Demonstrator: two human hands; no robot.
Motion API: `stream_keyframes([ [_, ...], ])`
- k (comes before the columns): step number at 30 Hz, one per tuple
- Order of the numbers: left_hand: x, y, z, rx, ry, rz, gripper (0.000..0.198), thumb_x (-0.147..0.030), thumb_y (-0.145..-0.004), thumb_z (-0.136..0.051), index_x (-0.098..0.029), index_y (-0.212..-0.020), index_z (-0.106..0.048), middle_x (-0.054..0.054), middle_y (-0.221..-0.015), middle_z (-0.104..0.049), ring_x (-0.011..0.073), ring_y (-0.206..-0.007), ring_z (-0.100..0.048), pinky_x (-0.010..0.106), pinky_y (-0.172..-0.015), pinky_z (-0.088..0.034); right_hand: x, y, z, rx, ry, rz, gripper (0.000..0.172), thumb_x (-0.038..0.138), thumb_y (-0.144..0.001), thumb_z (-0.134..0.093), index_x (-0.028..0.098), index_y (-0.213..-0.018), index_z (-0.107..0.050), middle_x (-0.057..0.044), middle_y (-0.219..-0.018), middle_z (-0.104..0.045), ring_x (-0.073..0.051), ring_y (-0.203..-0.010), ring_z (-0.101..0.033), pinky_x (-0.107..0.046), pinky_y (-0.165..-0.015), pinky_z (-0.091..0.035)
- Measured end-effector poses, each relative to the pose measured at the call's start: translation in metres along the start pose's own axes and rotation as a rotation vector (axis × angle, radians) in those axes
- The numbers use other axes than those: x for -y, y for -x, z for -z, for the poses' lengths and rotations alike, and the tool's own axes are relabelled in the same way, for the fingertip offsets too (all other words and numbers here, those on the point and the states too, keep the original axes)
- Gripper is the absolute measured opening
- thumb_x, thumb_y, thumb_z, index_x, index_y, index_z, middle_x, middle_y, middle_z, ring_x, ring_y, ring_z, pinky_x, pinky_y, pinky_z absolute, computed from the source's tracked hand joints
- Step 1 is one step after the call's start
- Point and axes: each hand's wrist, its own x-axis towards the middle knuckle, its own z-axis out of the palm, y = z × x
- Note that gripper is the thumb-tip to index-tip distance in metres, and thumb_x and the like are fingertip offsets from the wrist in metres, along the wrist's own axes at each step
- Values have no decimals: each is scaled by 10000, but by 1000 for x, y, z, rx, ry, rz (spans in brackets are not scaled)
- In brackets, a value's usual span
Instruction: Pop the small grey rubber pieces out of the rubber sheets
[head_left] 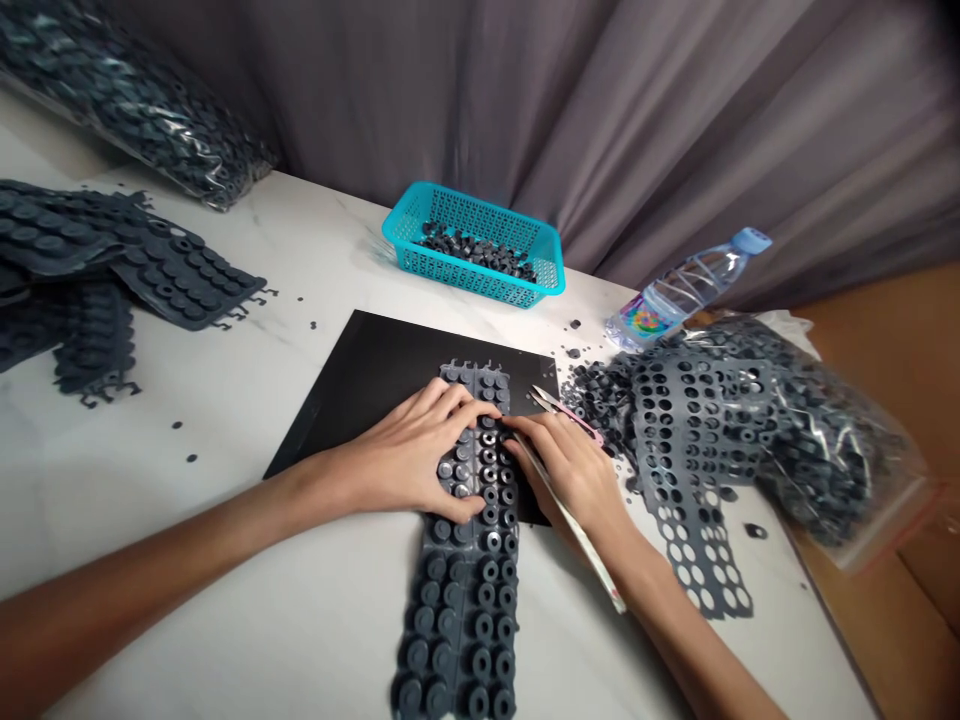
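Note:
A long dark grey moulded rubber sheet [465,560], with rows of round raised parts, lies lengthwise before me, its far end on a black mat [390,350]. My left hand [427,450] presses the sheet, thumb and index finger curved apart over its raised rows. In my right hand [570,465] is a slim white stick-like tool [574,525], running back under the palm toward the wrist. The tool's tip, at the sheet's right rows near my left index fingertip, is hidden by my fingers. Small pink-handled scissors [562,408] lie just beyond my right hand.
A turquoise basket [472,285] holds small dark parts. To the right are loose parts [600,395], a punched-out sheet [694,480], a bottle [675,295] and a plastic bag [847,450]. More sheets [172,270] and a full bag [150,110] lie left.

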Motion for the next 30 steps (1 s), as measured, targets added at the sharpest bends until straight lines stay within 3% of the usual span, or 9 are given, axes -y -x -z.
stream_keyframes([
  [3,0,1,-1,-3,-2,-2,765,-526,-754,-705,-245,-1415,-441,83,-1231,-518,322,-1191,-463,505,-1026,-462,2,1,-3,-20,-95,-114,215,292,-1091,-498,185,-1244,-605,-85,-1089,-686,-229,-989,-659,-355,-872,-503],
  [6,-1,2,0,-6,5,-2,721,-510,-758,-707,-263,-1390,-465,74,-1198,-522,317,-1160,-478,501,-1010,-468,1,0,-2,-108,-179,-329,250,341,-1096,-462,212,-1264,-594,-78,-1101,-670,-225,-985,-657,-348,-846,-507],
  [10,-2,4,1,-14,-2,-12,686,-506,-776,-701,-257,-1375,-479,75,-1199,-521,311,-1151,-482,500,-1012,-471,-19,4,10,-220,-4,-531,309,417,-1084,-439,208,-1215,-624,-96,-1092,-675,-260,-973,-655,-395,-868,-505],
  [13,-1,6,1,-29,-9,-33,692,-515,-792,-692,-253,-1390,-464,80,-1225,-520,311,-1157,-485,507,-1020,-474,-40,12,19,-154,181,-523,351,424,-1079,-403,189,-1186,-641,-128,-1070,-674,-304,-1003,-632,-445,-882,-499],
  [17,-3,9,1,-53,-8,-43,672,-481,-801,-688,-255,-1384,-443,83,-1279,-514,301,-1199,-488,494,-1028,-495,-51,17,21,-126,214,-460,410,409,-1077,-397,166,-1357,-573,-142,-1074,-664,-317,-1022,-606,-476,-901,-497],
  [20,-6,10,2,-68,-13,-29,672,-482,-799,-690,-245,-1372,-430,101,-1324,-496,303,-1243,-481,459,-954,-550,-37,9,17,-162,18,-439,395,423,-1063,-489,202,-1381,-564,-95,-1023,-683,-265,-910,-626,-430,-854,-521],
  [24,-7,11,3,-77,-11,-21,662,-529,-800,-688,-217,-1332,-447,126,-1347,-488,324,-1261,-480,447,-890,-582,-7,-4,10,-135,-351,-361,182,374,-1018,-630,224,-1114,-669,-53,-983,-711,-199,-810,-655,-344,-774,-549],
  [30,-2,10,0,-68,-5,-14,678,-546,-792,-694,-208,-1331,-462,123,-1344,-490,334,-1280,-470,492,-1017,-534,5,-6,13,-108,-415,-237,80,289,-1021,-634,237,-1063,-677,-55,-991,-717,-201,-853,-662,-350,-801,-555],
])
